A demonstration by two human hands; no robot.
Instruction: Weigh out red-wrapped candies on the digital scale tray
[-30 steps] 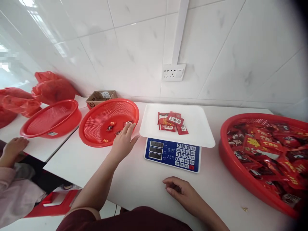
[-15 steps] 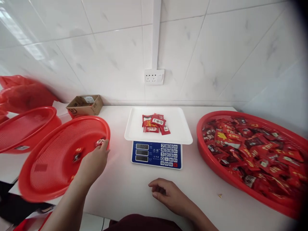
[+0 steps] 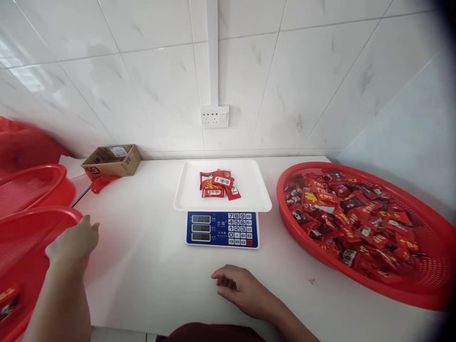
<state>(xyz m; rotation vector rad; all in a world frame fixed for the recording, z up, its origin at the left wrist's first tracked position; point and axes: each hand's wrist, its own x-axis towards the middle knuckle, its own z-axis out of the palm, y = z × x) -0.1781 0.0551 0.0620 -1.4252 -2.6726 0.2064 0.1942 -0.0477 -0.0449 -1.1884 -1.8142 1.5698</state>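
Observation:
My left hand (image 3: 73,242) is closed over the right rim of a red plastic basket (image 3: 42,213) at the left, part of which is out of view. A few wrapped packets (image 3: 9,301) lie inside it. My right hand (image 3: 237,287) rests on the table in front of the scale, loosely curled with a gap between thumb and fingers, and nothing in it. On the white tray (image 3: 254,187) of the blue digital scale (image 3: 223,230) sits a small pile of red packets (image 3: 219,184). The top display line appears to read 0.058, though it is faint.
A large red basket (image 3: 285,202) on the right holds many red packets (image 3: 356,218). Another red basket (image 3: 32,190), a cardboard box (image 3: 114,161) and a red bag (image 3: 26,145) stand at the back left. A tiny gold bit (image 3: 312,281) lies on the white table (image 3: 153,280).
My left hand has pulled the red basket leftward and nearer to me, away from the scale. The view has shifted slightly right. My right hand keeps its place before the scale.

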